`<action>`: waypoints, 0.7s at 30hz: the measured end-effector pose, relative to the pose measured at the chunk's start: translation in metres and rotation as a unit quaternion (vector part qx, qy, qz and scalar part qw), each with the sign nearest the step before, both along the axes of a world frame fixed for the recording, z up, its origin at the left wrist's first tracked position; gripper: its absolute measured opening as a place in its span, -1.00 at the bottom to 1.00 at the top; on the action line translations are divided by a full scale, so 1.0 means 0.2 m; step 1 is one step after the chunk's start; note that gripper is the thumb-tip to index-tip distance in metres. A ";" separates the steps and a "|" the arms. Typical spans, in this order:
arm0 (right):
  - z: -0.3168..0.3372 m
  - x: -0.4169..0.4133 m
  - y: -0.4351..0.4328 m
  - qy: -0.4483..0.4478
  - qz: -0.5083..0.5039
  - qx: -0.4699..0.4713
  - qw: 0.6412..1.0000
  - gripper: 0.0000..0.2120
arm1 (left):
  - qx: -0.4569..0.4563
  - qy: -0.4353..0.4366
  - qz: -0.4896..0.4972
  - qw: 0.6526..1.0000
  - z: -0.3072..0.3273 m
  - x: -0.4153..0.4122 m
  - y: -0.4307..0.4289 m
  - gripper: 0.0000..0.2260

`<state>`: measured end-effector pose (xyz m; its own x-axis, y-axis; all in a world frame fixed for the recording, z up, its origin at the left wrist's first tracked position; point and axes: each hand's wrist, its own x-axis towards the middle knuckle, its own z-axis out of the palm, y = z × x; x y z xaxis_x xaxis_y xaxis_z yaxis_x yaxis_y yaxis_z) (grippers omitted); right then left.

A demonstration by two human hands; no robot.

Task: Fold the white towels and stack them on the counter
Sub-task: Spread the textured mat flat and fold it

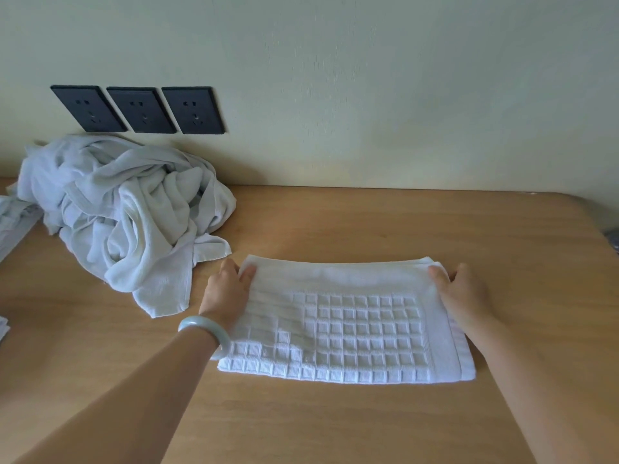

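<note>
Head view, down onto a wooden counter (368, 222) set against a pale wall (368, 78). Shows a folded white towel (348, 323) with a raised square weave, flat on the counter a little right of the middle, long side across the view, several layers showing along the near edge. Grips that towel at its two far corners: left hand (227, 293) at the far left corner, right hand (465, 296) at the far right one, both forearms reaching in from the near side. Left thumb (248, 271) on top of the cloth just inside the corner, the other fingers curled close together round the outer edge, so the corner sits pinched between thumb and fingers. Right thumb (437, 272) likewise on top of the cloth, the remaining fingers bent together beyond the corner, tips hidden; cannot tell how far under the layers they reach. Rest of the towel between and in front of both hands, nothing lifted clear of the wood. Pale bracelet (207, 329) on the left wrist, touching the towel's left side. Crumpled pile of white towels (127, 212) at the far left against the wall, its nearest flap just beside the left hand, apart from the folded towel. Three dark sockets (137, 108) on the wall above the pile. Flat strip of pale cloth (13, 222) at the left border.
</note>
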<state>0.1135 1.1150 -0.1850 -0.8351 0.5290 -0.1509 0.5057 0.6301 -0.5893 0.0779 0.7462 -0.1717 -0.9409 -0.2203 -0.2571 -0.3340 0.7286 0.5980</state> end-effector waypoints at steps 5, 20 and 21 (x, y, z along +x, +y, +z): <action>0.04 0.03 0.05 0.047 0.118 0.099 0.987 -0.74 | 0.005 0.009 -0.026 1.000 -0.01 0.02 -0.01 -0.73; 0.01 -0.10 0.07 0.060 0.126 -0.093 0.986 -0.82 | 0.016 0.041 -0.020 0.999 -0.01 0.03 -0.02 -0.74; 0.01 -0.10 0.06 0.072 0.121 -0.076 0.987 -0.83 | 0.014 0.040 -0.021 0.999 -0.01 0.03 -0.02 -0.75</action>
<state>0.0945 1.1276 -0.1824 -0.9526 0.2925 -0.0842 0.2562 0.6216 -0.7402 0.0839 0.7428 -0.1744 -0.9670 -0.1733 -0.1868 -0.2537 0.7239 0.6416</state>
